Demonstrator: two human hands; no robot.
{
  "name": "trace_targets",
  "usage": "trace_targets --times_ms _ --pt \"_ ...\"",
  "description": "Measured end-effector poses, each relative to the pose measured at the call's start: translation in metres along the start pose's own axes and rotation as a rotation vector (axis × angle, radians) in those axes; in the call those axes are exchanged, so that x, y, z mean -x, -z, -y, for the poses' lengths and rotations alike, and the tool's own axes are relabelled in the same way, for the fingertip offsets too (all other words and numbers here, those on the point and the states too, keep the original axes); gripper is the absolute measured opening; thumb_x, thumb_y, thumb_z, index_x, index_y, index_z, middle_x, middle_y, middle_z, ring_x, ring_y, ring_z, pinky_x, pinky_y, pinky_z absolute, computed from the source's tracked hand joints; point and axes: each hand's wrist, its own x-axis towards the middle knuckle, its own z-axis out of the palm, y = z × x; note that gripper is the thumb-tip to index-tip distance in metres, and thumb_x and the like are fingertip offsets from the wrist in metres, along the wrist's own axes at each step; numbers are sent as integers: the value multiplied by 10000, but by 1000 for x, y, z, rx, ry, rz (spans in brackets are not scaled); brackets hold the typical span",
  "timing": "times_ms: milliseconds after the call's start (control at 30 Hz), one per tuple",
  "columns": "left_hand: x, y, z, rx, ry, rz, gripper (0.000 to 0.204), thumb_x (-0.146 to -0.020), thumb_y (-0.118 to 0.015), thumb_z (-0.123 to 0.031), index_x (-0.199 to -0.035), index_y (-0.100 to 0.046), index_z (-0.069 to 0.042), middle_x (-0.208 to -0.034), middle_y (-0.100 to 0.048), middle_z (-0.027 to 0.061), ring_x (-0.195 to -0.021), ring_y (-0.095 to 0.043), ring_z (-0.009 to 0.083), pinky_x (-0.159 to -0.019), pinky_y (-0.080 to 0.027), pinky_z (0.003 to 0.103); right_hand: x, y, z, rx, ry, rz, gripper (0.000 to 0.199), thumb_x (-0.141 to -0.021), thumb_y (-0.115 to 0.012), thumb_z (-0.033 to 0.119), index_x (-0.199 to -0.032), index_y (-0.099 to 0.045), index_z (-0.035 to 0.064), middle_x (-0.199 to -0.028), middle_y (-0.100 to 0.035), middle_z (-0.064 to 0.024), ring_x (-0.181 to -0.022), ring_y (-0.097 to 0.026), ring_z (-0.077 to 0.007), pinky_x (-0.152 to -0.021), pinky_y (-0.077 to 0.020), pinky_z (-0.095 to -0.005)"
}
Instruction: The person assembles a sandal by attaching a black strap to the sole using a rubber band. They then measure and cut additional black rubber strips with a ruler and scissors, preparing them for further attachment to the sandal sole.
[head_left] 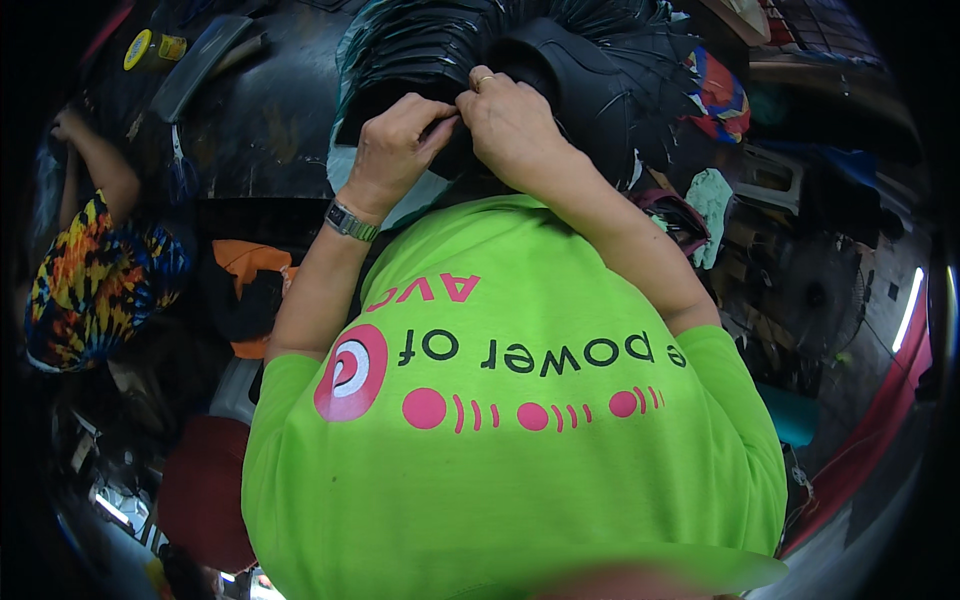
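A thick row of black moulded pieces (425, 45) with curved shapes and ragged edges stands fanned out at the top middle. My left hand (400, 140), with a watch on its wrist, is closed, its thumb and fingers pinched at the edge of one black piece (452, 155). Right beside it my right hand (505, 120), wearing a ring, has its fingers bent and closed on the same edge. The fingertips of both hands nearly meet. A larger curved black piece (575, 70) lies just right of my right hand. Pale teal sheeting (345, 165) shows under the row's left side.
On the dark table (270, 120) at left lie blue-handled scissors (181, 175), a long grey piece (203, 65) and a yellow tub (155, 50). Another person (105, 265) in a patterned shirt is at far left. Colourful fabric (720, 95) and pale green cloth (710, 215) are at right.
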Motion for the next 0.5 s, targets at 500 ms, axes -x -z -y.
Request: trace_targets --times_ms 500 --pt "13 -23 29 1578 891 265 162 -1008 -661 -184 -1100 -695 -55 -797 -532 -64 -642 -438 19 -615 -400 195 26 19 3 -308 -121 -187 186 -818 -749 133 -950 -679 21 -1035 -626 -140 -854 -688 -341 -744 -567 -426"
